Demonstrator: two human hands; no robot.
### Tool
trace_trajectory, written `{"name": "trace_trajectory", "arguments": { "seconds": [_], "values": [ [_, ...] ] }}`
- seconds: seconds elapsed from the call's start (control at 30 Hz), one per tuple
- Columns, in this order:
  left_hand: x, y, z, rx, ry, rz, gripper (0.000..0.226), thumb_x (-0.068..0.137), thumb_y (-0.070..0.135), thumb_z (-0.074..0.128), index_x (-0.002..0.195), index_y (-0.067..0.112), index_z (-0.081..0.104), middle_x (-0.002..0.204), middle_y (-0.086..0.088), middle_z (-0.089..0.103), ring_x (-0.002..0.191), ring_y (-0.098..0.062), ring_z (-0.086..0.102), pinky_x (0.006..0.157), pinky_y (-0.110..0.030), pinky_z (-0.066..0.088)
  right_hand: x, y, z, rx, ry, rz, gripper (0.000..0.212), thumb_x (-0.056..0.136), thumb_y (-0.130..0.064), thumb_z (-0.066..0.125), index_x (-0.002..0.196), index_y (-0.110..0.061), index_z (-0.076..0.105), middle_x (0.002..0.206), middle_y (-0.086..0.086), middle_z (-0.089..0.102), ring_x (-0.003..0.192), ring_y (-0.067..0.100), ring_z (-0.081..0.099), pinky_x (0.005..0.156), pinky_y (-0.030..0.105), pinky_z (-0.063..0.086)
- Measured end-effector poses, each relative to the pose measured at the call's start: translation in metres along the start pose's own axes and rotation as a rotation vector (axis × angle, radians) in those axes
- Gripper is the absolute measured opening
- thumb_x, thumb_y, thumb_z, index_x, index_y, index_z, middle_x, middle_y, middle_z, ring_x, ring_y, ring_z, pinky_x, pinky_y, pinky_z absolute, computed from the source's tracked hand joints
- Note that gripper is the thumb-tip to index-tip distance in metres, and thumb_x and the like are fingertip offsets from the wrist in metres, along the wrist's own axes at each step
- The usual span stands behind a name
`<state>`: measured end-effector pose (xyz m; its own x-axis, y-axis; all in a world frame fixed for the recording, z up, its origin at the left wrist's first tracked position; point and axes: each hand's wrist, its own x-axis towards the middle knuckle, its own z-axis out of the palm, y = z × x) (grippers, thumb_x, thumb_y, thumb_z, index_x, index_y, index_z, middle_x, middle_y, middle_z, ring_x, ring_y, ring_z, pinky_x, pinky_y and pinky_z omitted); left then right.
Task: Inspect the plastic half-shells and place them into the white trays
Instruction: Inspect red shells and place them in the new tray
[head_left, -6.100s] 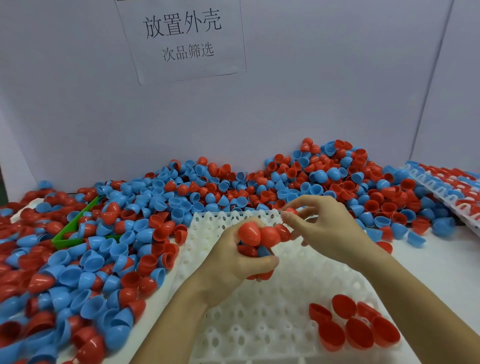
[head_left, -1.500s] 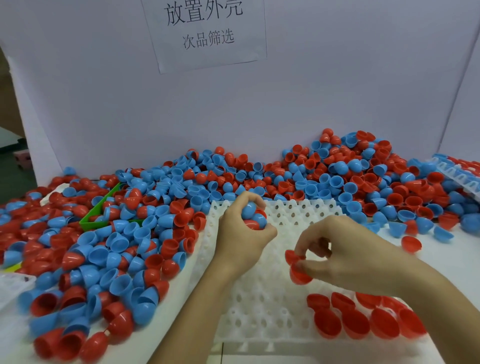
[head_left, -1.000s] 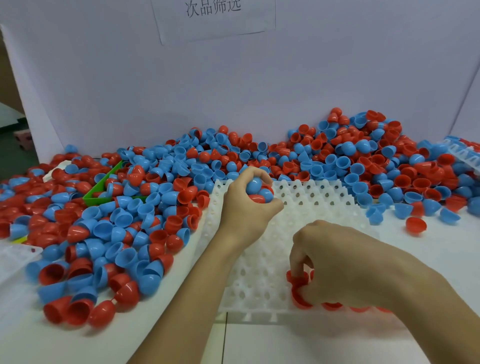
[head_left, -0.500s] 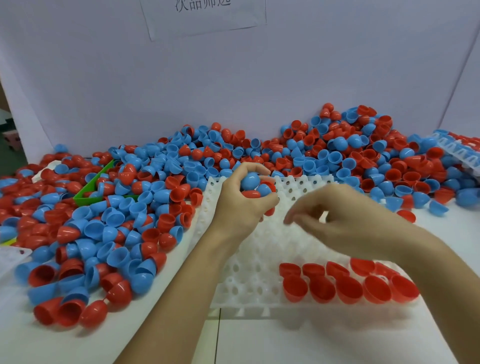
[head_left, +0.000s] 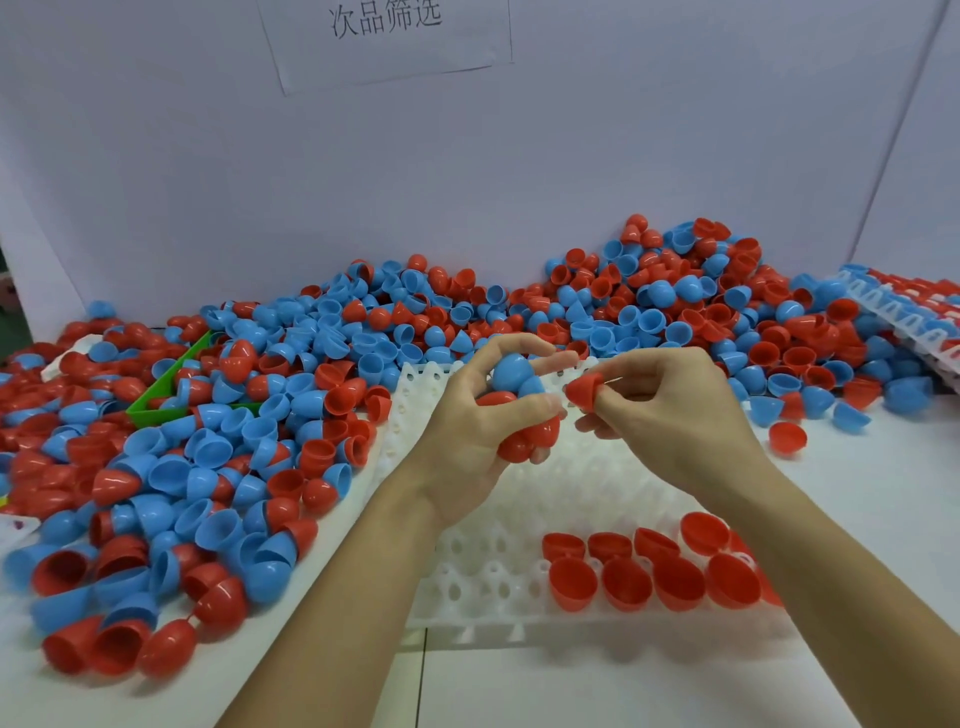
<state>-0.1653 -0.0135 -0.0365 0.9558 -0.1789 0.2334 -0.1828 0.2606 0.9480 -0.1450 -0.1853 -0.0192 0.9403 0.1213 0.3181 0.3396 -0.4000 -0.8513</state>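
Half-shells (head_left: 597, 582) in red are seated in the near-right corner of the white tray (head_left: 467, 587), about 9 of them in 2 short rows, open side up. Most of the tray's pockets are seen bare, so the filling is judged barely begun. A red half-shell (head_left: 584, 388) is pinched between the thumb and fingertips of the right hand (head_left: 670, 415) above the tray's far edge, apparently under inspection and not yet placed. A clutch of blue and red shells (head_left: 511, 374) is gripped in the curled left hand (head_left: 467, 441), waiting their turn. A huge loose pile (head_left: 311, 364) of red and blue shells is spread over the surface (head_left: 857, 467) behind and to the left. Plenty is left to sort. A second, filled tray (head_left: 904, 317) is glimpsed at far right.
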Motion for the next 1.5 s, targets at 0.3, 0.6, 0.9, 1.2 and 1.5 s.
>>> {"name": "trace_trajectory", "arguments": {
  "seconds": [0.3, 0.6, 0.9, 1.2, 1.5],
  "values": [
    [0.004, 0.002, -0.008, -0.130, 0.181, -0.039, 0.027, 0.087, -0.002, 0.066, 0.104, 0.019, 0.060, 0.103, -0.008, 0.071, 0.079, -0.019, 0.061, 0.053, -0.028, 0.049, 0.004, 0.002, -0.002, -0.090, -0.088, 0.093, 0.013, 0.090, -0.021, 0.069, 0.082, -0.030, 0.071, 0.064, -0.012, 0.071, 0.056, -0.001, 0.066, 0.050, 0.016, 0.049],
    [0.006, -0.002, -0.009, 0.018, 0.425, -0.127, 0.027, 0.083, 0.001, 0.073, 0.089, 0.026, 0.064, 0.120, -0.022, 0.063, 0.085, -0.024, 0.061, 0.055, -0.032, 0.050, 0.022, 0.011, -0.039, 0.105, 0.115, 0.357, 0.017, 0.092, -0.002, 0.062, 0.098, -0.010, 0.075, 0.072, 0.010, 0.068, 0.053, 0.011, 0.054, 0.049, 0.023, 0.043],
    [0.007, -0.001, -0.004, 0.095, 0.400, -0.141, 0.027, 0.081, 0.007, 0.074, 0.089, 0.031, 0.064, 0.110, -0.011, 0.067, 0.078, -0.020, 0.062, 0.058, -0.029, 0.053, 0.076, -0.108, 0.034, 0.114, -0.460, 0.056, 0.056, 0.098, -0.019, 0.060, 0.147, -0.037, 0.038, 0.105, 0.002, 0.075, 0.088, 0.013, 0.074, 0.072, 0.026, 0.060],
    [0.008, -0.005, -0.006, 0.071, 0.339, -0.082, 0.024, 0.075, 0.013, 0.073, 0.093, 0.026, 0.064, 0.085, -0.005, 0.060, 0.068, -0.018, 0.059, 0.053, -0.028, 0.050, 0.032, -0.036, 0.024, -0.094, -0.105, -0.218, 0.030, 0.097, -0.016, 0.056, 0.102, -0.044, 0.065, 0.080, -0.010, 0.072, 0.074, 0.010, 0.067, 0.066, 0.031, 0.057],
    [0.002, -0.005, -0.009, 0.188, 0.148, -0.024, 0.038, 0.081, 0.010, 0.072, 0.115, 0.022, 0.059, 0.077, 0.007, 0.066, 0.064, -0.012, 0.064, 0.056, -0.032, 0.051, 0.007, 0.007, 0.030, -0.014, -0.179, -0.200, 0.031, 0.097, -0.008, 0.055, 0.103, -0.034, 0.071, 0.083, -0.020, 0.070, 0.081, 0.009, 0.067, 0.066, 0.017, 0.050]
  ]
}}
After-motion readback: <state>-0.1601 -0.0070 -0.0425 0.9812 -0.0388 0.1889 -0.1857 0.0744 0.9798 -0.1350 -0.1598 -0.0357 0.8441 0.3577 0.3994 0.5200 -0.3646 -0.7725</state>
